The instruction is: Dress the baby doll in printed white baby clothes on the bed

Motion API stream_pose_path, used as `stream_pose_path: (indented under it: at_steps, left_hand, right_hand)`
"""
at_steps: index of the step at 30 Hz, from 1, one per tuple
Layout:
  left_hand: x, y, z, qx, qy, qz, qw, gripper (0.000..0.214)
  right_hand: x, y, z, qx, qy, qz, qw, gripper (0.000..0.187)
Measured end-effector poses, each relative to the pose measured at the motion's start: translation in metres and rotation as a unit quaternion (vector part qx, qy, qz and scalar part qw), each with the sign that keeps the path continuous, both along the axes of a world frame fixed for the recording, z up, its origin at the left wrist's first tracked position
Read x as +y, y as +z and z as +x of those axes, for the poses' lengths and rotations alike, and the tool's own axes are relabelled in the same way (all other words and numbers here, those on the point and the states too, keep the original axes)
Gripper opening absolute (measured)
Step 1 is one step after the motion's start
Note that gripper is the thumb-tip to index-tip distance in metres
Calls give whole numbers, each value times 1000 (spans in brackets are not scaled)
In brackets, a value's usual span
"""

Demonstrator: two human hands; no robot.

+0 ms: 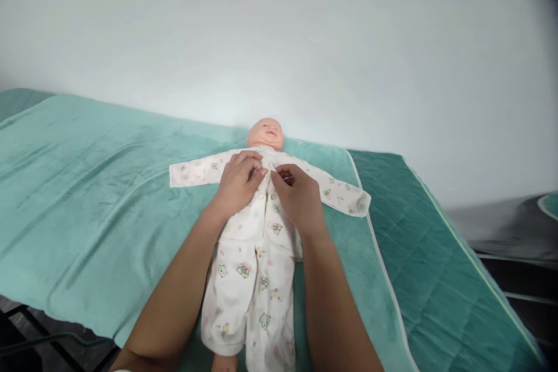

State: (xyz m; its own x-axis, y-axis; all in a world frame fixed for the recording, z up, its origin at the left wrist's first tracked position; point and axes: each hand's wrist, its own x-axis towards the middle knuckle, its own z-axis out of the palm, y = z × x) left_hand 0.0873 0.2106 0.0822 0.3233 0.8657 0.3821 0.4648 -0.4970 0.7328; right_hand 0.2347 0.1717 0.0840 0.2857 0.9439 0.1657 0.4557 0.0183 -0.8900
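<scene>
A baby doll [265, 132] lies on its back on a teal towel [96, 186], dressed in a white printed shirt [261, 215] and matching trousers [248, 296]. Its sleeves spread out to both sides. My left hand [239, 181] rests on the doll's chest with fingers pinched on the left edge of the shirt front. My right hand [299, 195] is beside it, fingers pinched on the right edge of the shirt front near the collar. Both hands meet at the shirt's middle opening. One bare foot [224, 362] shows at the bottom.
The towel covers a darker teal quilted mattress [436, 279] that runs to the right. A white wall [305, 46] stands right behind the doll's head. Dark floor and a metal frame [47, 331] show at the lower left, and dark floor at the right.
</scene>
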Motion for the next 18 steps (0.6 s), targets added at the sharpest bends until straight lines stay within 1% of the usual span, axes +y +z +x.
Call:
stream_pose_path:
  at_steps: [2, 4, 6, 9, 14, 18]
  left_hand:
    - [-1, 1, 1, -7, 0, -6, 1000, 20]
    - [-2, 3, 2, -17, -2, -16, 1000, 20]
    - [-3, 4, 3, -30, -2, -25, 999, 19]
    - [-4, 6, 5, -45, 1, -35, 998, 17]
    - [-5, 7, 5, -51, -8, -49, 997, 17]
    - [-4, 6, 4, -58, -19, -59, 996, 16]
  right_hand:
    - [0, 1, 2, 88, 19, -13, 996, 21]
    - [-1, 3, 1, 142, 26, -12, 989, 22]
    - [-3, 6, -2, 159, 24, -2, 987, 22]
    - [-5, 6, -4, 183, 25, -7, 983, 21]
    - [-8, -3, 1, 252, 36, -3, 967, 26]
    - [-8, -8, 3, 255, 51, -1, 966, 27]
